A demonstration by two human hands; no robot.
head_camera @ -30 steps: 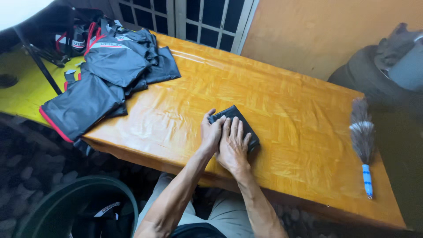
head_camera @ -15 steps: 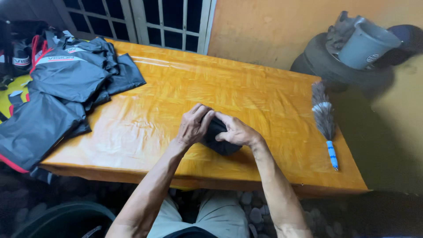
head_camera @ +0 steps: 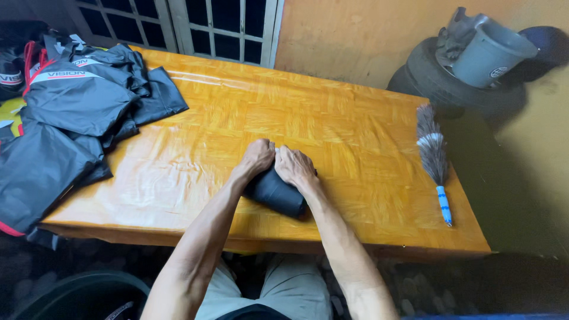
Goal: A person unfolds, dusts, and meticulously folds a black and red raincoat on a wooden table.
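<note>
Now, roll [head_camera: 277, 194]: dark, long axis from near-right to far-left on tabletop [head_camera: 195, 148]
Left hand [head_camera: 256, 158]: fingers curled over roll
Right hand [head_camera: 294, 167]: fingers curled over roll

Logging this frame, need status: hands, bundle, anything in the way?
Left hand and right hand both clamped on dark rolled bundle. Bundle on wooden table, near front edge. Dark jackets far left, feather duster right; neither obstructs.

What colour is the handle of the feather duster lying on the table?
Blue with white bands, on the feather duster near the table's right edge; the head view shows it.
</note>
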